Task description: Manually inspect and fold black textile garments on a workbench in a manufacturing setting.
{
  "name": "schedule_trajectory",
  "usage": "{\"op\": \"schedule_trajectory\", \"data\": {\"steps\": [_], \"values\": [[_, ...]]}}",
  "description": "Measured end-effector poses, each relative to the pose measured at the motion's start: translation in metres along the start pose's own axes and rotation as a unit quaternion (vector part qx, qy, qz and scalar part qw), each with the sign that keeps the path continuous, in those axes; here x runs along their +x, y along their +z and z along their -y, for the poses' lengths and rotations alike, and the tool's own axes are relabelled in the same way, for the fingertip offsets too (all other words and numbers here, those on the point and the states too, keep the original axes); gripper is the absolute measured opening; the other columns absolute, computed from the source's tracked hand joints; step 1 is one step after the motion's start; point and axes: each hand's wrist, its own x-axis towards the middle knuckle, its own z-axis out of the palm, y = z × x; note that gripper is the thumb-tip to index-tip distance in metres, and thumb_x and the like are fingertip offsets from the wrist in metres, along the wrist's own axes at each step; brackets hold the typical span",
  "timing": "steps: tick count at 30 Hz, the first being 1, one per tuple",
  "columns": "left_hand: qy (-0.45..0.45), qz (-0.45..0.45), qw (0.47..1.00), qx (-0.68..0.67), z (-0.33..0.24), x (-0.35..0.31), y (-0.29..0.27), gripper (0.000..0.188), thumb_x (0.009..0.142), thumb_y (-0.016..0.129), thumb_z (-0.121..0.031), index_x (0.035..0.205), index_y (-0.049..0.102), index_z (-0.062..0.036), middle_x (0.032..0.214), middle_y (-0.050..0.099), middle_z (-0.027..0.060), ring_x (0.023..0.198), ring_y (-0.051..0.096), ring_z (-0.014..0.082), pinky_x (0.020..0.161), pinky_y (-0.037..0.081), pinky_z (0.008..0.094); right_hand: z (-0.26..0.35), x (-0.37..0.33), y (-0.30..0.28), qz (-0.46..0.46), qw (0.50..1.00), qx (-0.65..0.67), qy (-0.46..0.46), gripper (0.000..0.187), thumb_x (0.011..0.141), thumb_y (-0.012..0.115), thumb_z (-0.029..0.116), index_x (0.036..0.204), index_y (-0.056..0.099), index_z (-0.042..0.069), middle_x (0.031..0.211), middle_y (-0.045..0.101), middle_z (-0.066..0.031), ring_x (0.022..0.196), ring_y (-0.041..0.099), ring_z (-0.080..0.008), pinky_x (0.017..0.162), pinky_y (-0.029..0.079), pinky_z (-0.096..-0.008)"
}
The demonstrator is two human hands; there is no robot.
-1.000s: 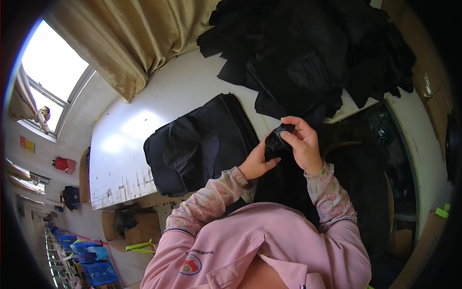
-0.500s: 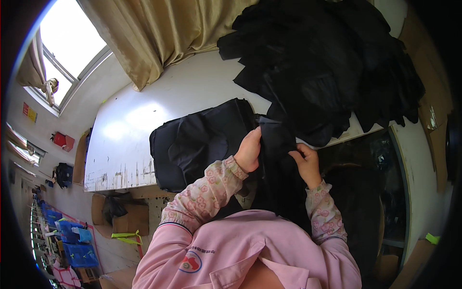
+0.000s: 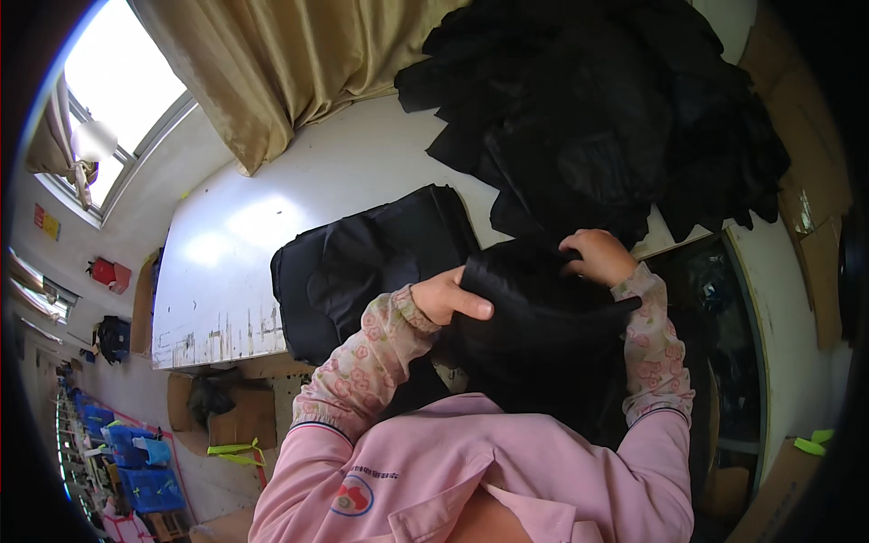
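Observation:
A piece of black fabric (image 3: 534,321) hangs between my two hands in front of the table edge, its upper part opened out and folding over. My left hand (image 3: 451,297) grips its left side, thumb lying on top and fingers hidden behind the cloth. Farther right, my right hand (image 3: 601,257) has its fingers closed on the fabric's far edge, fingertips partly hidden. Just left of my left hand lies a neat stack of black fabric pieces (image 3: 348,271). Beyond my right hand spreads a large loose pile of black fabric pieces (image 3: 579,136) with jagged, overlapping edges.
Stack and pile rest on a white table (image 3: 226,281) with a worn front edge. A gold curtain (image 3: 262,72) hangs over its back. Under the table stands a cardboard box (image 3: 240,421); blue bins (image 3: 149,484) are at lower left. More cardboard (image 3: 819,271) leans at right.
My right hand has moved up and right, drawing the fabric's edge with it so the piece opens wider. My left hand has shifted slightly left and lower, its thumb now over the cloth.

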Motion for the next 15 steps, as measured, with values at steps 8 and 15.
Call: {"op": "schedule_trajectory", "data": {"steps": [8, 15], "values": [[0.123, -0.111, 0.986, -0.003, -0.013, 0.017, 0.008, 0.042, 0.087, 0.066, -0.025, 0.122, 0.055, -0.0027, 0.113, 0.063, 0.0074, 0.103, 0.06, 0.0183, 0.09, 0.048, 0.0311, 0.123, -0.049, -0.073, -0.412, 0.893, 0.072, -0.164, 0.031, 0.08, 0.071, 0.012, 0.109, 0.061, 0.005, 0.097, 0.063, -0.0083, 0.09, 0.062, -0.0216, 0.082, 0.05, -0.0325], [0.235, -0.194, 0.952, 0.015, -0.013, 0.029, 0.001, 0.025, 0.099, 0.051, -0.016, 0.121, 0.056, -0.0062, 0.107, 0.063, -0.002, 0.097, 0.059, 0.0074, 0.087, 0.047, 0.0243, 0.114, -0.035, -0.049, -0.357, 0.914, 0.152, -0.118, 0.021, 0.078, 0.072, 0.011, 0.094, 0.061, 0.005, 0.081, 0.057, -0.0075, 0.062, 0.059, -0.0254, 0.055, 0.046, -0.0335]]}}
